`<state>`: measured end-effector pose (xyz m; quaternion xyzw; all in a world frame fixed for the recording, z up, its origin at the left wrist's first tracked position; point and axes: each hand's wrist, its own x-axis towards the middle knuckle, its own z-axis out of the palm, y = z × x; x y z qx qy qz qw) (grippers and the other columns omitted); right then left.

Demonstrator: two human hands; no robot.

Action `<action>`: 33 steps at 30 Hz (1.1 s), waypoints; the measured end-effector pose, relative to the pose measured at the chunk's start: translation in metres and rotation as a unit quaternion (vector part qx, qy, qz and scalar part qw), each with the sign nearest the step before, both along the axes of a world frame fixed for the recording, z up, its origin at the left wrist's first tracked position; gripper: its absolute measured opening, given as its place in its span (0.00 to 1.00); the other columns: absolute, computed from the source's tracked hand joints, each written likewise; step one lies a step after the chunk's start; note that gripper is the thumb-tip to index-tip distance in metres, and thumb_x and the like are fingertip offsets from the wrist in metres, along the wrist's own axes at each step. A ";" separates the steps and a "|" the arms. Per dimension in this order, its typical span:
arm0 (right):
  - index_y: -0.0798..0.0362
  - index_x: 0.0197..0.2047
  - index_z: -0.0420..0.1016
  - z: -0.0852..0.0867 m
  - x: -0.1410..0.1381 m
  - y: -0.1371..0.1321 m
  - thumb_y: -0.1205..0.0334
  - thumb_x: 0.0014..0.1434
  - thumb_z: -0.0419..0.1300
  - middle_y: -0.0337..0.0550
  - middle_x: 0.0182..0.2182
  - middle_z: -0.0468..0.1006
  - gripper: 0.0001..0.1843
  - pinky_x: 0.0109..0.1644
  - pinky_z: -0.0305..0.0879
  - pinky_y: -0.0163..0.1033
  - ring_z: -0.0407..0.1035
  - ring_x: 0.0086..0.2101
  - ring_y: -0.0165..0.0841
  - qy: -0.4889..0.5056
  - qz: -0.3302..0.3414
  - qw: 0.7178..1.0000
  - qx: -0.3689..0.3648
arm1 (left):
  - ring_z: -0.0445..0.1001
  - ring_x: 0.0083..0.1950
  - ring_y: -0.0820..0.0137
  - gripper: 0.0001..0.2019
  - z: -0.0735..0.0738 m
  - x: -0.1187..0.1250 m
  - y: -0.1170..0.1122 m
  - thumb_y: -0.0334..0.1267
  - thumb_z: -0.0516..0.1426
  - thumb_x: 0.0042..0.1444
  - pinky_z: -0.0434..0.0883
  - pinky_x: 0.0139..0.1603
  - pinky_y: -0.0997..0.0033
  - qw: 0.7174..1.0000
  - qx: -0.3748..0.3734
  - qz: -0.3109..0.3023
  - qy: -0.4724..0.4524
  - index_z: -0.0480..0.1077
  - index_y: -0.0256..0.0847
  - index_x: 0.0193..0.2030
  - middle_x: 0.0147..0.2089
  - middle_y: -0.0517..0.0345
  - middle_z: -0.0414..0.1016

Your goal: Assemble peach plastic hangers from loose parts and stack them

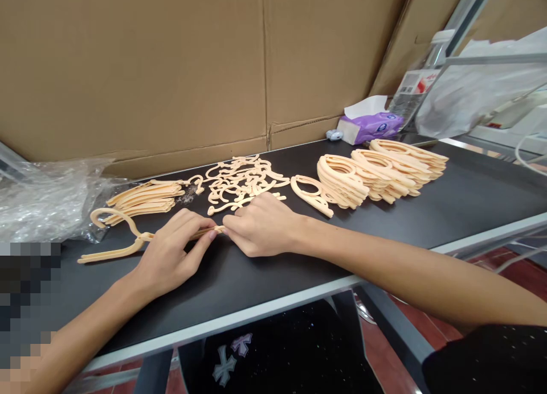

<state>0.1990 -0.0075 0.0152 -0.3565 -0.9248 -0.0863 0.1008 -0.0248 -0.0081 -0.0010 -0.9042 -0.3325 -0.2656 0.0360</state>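
A cream plastic clothes hanger (pixel 113 254) lies across the front of the table, its hook and one arm sticking out to the left. My left hand (pixel 171 253) is closed around its other arm, thumb and fingers pinching near the end. Against that same end, my right hand (pixel 261 225) is closed, with its fingertips covering the tip. What exactly sits between the right fingers is partly hidden. Just behind my right hand is a loose heap of cream hooks (pixel 239 180). Long cream hanger arms (pixel 145 197) lie stacked beyond my left hand.
Several piles of folded cream hangers (pixel 346 180) stretch along the right of the black table (pixel 470 203). A purple tissue pack (pixel 376 126) and a plastic bottle (pixel 414 89) stand at the back right. Clear plastic wrap (pixel 47 200) lies left. Cardboard (pixel 171 64) walls the back.
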 end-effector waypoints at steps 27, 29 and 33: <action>0.56 0.45 0.78 0.001 0.000 0.001 0.57 0.72 0.49 0.50 0.37 0.85 0.18 0.31 0.40 0.42 0.72 0.29 0.34 0.006 -0.014 1.000 -0.002 | 0.73 0.42 0.67 0.08 0.001 -0.001 0.000 0.33 0.51 0.70 0.69 0.44 0.68 1.000 -0.005 -0.016 0.006 0.71 0.37 0.45 0.41 0.54 0.76; 0.56 0.45 0.78 0.001 0.000 0.001 0.57 0.72 0.49 0.50 0.37 0.85 0.18 0.31 0.40 0.41 0.71 0.29 0.34 0.006 -0.015 1.000 -0.003 | 0.73 0.42 0.67 0.08 0.001 -0.001 0.000 0.33 0.52 0.70 0.69 0.44 0.68 1.000 -0.001 -0.017 0.007 0.71 0.37 0.45 0.41 0.54 0.76; 0.55 0.46 0.78 0.001 0.000 0.001 0.57 0.71 0.49 0.50 0.37 0.85 0.17 0.31 0.39 0.41 0.71 0.29 0.34 0.005 -0.017 1.000 -0.001 | 0.73 0.42 0.67 0.07 0.001 0.000 0.000 0.32 0.52 0.70 0.69 0.45 0.68 1.000 0.009 -0.019 0.007 0.71 0.36 0.45 0.40 0.54 0.76</action>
